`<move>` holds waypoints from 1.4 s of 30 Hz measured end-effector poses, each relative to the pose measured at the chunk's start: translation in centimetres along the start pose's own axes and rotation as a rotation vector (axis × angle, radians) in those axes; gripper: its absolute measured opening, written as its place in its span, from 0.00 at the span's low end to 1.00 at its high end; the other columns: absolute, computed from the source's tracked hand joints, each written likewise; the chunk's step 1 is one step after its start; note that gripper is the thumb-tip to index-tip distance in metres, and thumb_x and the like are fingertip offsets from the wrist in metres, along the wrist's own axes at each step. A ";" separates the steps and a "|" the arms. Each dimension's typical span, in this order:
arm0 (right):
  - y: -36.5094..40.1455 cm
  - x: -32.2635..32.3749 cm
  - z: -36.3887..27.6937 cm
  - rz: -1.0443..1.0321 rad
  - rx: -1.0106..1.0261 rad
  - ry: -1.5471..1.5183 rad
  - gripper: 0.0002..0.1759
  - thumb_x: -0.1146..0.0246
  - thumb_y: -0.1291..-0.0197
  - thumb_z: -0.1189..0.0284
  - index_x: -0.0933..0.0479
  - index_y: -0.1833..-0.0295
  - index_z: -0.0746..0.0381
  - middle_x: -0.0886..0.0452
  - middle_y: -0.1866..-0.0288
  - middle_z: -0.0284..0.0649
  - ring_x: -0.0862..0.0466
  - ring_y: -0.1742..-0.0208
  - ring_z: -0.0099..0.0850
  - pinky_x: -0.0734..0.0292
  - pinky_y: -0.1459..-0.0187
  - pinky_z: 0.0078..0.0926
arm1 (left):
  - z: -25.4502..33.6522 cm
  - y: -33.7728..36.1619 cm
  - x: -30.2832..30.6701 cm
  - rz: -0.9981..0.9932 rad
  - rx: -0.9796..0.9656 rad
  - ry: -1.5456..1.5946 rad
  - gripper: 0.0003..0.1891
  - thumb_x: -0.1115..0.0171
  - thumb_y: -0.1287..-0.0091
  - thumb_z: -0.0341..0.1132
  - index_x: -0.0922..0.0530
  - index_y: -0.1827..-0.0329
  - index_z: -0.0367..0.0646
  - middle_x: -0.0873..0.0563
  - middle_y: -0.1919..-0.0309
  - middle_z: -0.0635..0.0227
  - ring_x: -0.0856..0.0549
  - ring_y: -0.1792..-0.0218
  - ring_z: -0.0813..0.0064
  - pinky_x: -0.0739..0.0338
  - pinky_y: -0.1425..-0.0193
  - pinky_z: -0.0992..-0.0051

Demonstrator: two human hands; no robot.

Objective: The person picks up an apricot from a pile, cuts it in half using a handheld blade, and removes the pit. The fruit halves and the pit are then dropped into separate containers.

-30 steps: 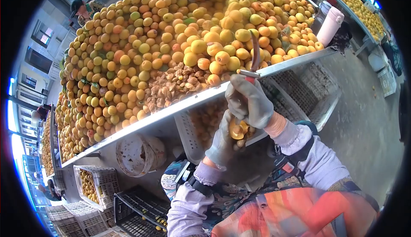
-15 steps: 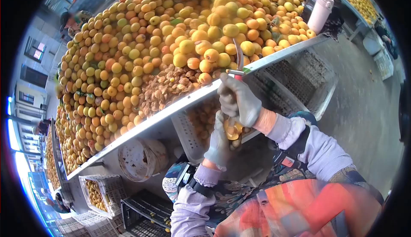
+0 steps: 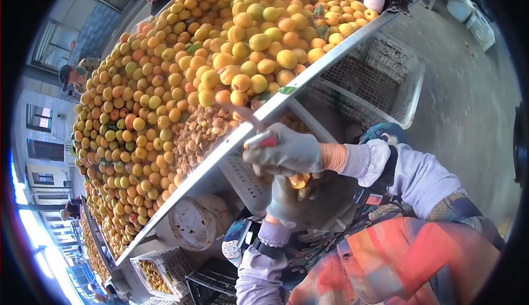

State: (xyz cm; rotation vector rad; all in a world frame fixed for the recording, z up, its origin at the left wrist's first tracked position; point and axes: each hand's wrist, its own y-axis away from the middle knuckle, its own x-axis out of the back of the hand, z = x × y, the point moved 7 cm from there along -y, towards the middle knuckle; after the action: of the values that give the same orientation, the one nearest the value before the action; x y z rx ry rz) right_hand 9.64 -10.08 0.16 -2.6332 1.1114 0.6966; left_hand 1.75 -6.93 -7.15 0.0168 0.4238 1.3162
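The right hand (image 3: 287, 154), in a grey glove, sits at the centre of the frame, closed around the red handle of a small knife (image 3: 263, 139). The blade, blurred, points toward the upper left over the metal edge of the counter (image 3: 330, 57). Just below it the left hand (image 3: 286, 199), also gloved, is curled around a cut apricot (image 3: 299, 181), whose orange flesh shows between the fingers; the two hands touch.

The counter runs diagonally from lower left to upper right and carries a big heap of apricots (image 3: 182, 68). A brown pile of pits (image 3: 203, 131) lies at its near edge, just left of the knife. Under the counter, behind the hands, stands a white slatted crate (image 3: 248, 179) with fruit inside, and another crate (image 3: 380, 79) is at the right. A round bucket (image 3: 198, 222) sits at lower left.
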 end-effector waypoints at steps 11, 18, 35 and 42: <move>1.0 1.5 1.5 0.015 0.110 -0.344 0.08 0.37 0.37 0.69 0.21 0.60 0.65 0.17 0.69 0.35 0.21 0.69 0.17 0.25 0.70 0.15 | -5.7 0.3 5.1 0.242 0.034 -0.409 0.35 0.58 0.32 0.68 0.24 0.55 0.40 0.20 0.66 0.65 0.23 0.73 0.76 0.30 0.71 0.77; 1.0 4.4 -4.8 0.169 0.177 0.444 0.13 0.38 0.37 0.63 0.21 0.60 0.62 0.19 0.69 0.39 0.20 0.68 0.33 0.25 0.63 0.29 | -2.7 -1.8 7.8 0.380 0.047 0.102 0.35 0.52 0.32 0.66 0.29 0.46 0.38 0.19 0.63 0.61 0.19 0.72 0.71 0.26 0.70 0.73; 2.6 0.4 0.0 -0.080 0.294 0.826 0.15 0.33 0.43 0.63 0.23 0.53 0.57 0.21 0.58 0.46 0.17 0.58 0.47 0.22 0.56 0.39 | -0.6 -0.6 10.5 0.225 -0.048 0.223 0.20 0.36 0.43 0.38 0.24 0.47 0.48 0.17 0.57 0.67 0.18 0.52 0.63 0.23 0.49 0.60; 1.5 2.2 0.7 0.049 -0.031 -0.074 0.04 0.37 0.36 0.75 0.25 0.60 0.62 0.22 0.63 0.30 0.18 0.58 0.19 0.21 0.59 0.27 | 6.2 0.8 4.6 0.725 0.047 0.124 0.32 0.62 0.30 0.68 0.25 0.64 0.48 0.31 0.85 0.76 0.35 0.87 0.82 0.36 0.79 0.81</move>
State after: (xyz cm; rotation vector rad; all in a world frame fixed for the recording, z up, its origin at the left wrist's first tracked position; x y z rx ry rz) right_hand 9.73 -12.25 -1.52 -2.5905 1.1574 0.8203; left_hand 3.78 -1.06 -2.59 0.1396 0.5826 2.0274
